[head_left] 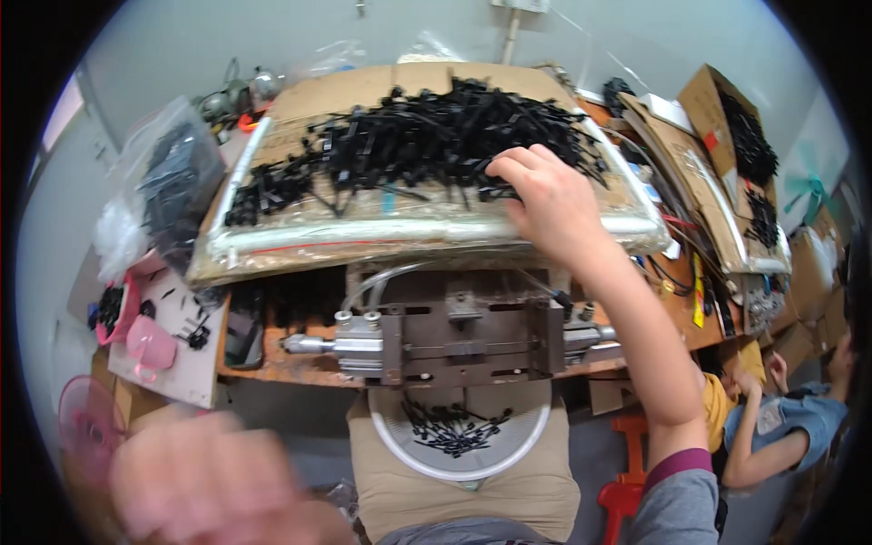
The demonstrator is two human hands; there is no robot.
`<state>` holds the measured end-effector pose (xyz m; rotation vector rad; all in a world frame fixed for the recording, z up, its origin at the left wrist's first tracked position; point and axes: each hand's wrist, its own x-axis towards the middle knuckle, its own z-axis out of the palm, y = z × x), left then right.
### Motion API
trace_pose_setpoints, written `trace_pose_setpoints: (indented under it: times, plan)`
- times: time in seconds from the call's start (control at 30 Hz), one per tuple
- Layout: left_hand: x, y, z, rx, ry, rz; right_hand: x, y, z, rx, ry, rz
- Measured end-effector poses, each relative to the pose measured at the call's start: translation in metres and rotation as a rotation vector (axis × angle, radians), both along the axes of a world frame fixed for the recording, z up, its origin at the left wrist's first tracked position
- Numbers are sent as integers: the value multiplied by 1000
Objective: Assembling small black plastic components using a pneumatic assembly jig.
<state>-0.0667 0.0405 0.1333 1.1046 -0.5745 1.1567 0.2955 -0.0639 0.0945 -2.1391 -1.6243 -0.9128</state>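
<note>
A large heap of thin black plastic pieces (454,127) lies on a cardboard-covered tray (300,238) with white padded edges. My right hand (554,195) reaches to the heap's near right side, fingers curled down among the pieces; what the fingertips grip is hidden. At the lower left my left hand (204,477) is smeared by motion, away from the heap, and its fingers cannot be read. Between me and the tray sits a metal clamping fixture (468,341) with a cylinder at each side. A white basket (386,440) on my lap holds several similar black pieces.
To the left are a plastic bag of dark parts (177,173), a pink basket (127,304) and a pink fan (89,422). A cardboard box (713,109) of black pieces stands at the right, near hoses. Another person (777,431) sits at the lower right beside a red stool (622,495).
</note>
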Motion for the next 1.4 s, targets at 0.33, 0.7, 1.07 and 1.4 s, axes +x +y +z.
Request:
trace_pose_setpoints:
  times: [0.33,0.7,1.07,1.4]
  plan:
    - [65,-86,-71,-53,154,-1063,11,37,2,-285,24,-52]
    - [62,-73,-88,-139,342,-996,8,23,10,-286,-49,6]
    - [59,-54,-112,-561,969,-393,-4,-7,10,165,449,101]
    - [63,-53,-115,-622,1018,-385,5,-7,-15,24,342,175]
